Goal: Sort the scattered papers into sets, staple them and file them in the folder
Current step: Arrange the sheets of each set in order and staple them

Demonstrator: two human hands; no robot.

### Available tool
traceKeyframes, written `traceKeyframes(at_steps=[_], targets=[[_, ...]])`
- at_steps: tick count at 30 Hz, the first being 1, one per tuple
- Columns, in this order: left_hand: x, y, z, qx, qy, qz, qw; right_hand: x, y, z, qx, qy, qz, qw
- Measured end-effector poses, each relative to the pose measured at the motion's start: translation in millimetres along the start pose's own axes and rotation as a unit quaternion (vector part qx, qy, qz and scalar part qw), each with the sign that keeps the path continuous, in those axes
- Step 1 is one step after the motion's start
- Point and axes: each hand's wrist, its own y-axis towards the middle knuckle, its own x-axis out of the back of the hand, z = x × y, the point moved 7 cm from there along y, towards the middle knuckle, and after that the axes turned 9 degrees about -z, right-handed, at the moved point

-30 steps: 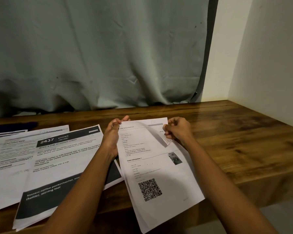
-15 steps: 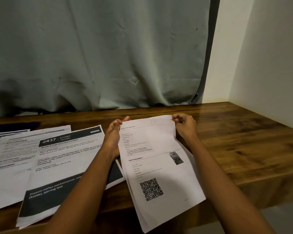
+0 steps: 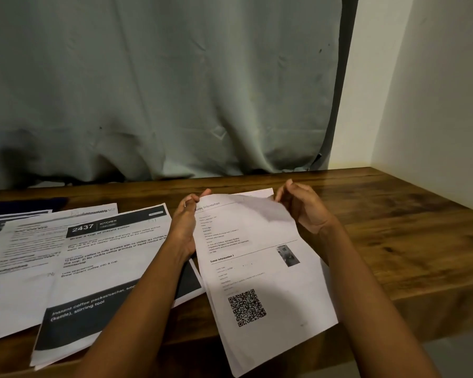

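Since the earlier frame, the far right corner of the top sheet (image 3: 238,227) has gone from flat to bent down and leftward, exposing the under sheet (image 3: 260,192). The right hand (image 3: 303,211) has drawn back slightly to the right.

**Hand state.** The left hand (image 3: 183,230) pinches the far left corner of the set (image 3: 260,276) between thumb and forefinger. The right hand's fingers are curled, with the fingertips at the edge of the bent corner. Whether they actually pinch it cannot be told.

**Position.** The set lies on the bench (image 3: 380,227), right of the other papers (image 3: 93,255). Its near end overhangs the bench edge. Its long axis runs from the far edge toward the person, with the near end slanted right.

**Key relation.** Both hands work the far short edge. The loose corner lies just left of the right fingertips, so the right hand is nearer to it. The left hand anchors the opposite corner.

**Judgement.** The step appears to be checking or separating sheets before stapling. No stapler is in view.
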Motion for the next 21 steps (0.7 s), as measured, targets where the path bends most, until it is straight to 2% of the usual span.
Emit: traceKeyframes(at_steps=[2, 5, 10, 16, 21], targets=[[-2.1, -0.7, -0.2, -0.001, -0.007, 0.006, 1.0, -0.4, 2.2, -9.2, -0.045, -0.028, -0.007, 0.999], [-3.3, -0.2, -1.3, -0.008, -0.005, 0.004, 1.0, 4.1, 8.2, -20.4, -0.068, -0.107, -0.05, 0.991], [-1.3, 0.5, 0.0, -0.005, 0.01, 0.001, 1.0, 26.8, 11.3, -39.7, -0.112, -0.214, -0.216, 0.946], [-1.4, -0.2, -0.4, -0.008, 0.012, -0.005, 1.0, 25.0, 11.0, -39.2, -0.096, -0.267, -0.255, 0.924], [-1.3, -0.2, -0.9, -0.011, 0.013, 0.002, 1.0, 30.2, 7.4, -21.4, -0.029, -0.329, -0.312, 0.891]])
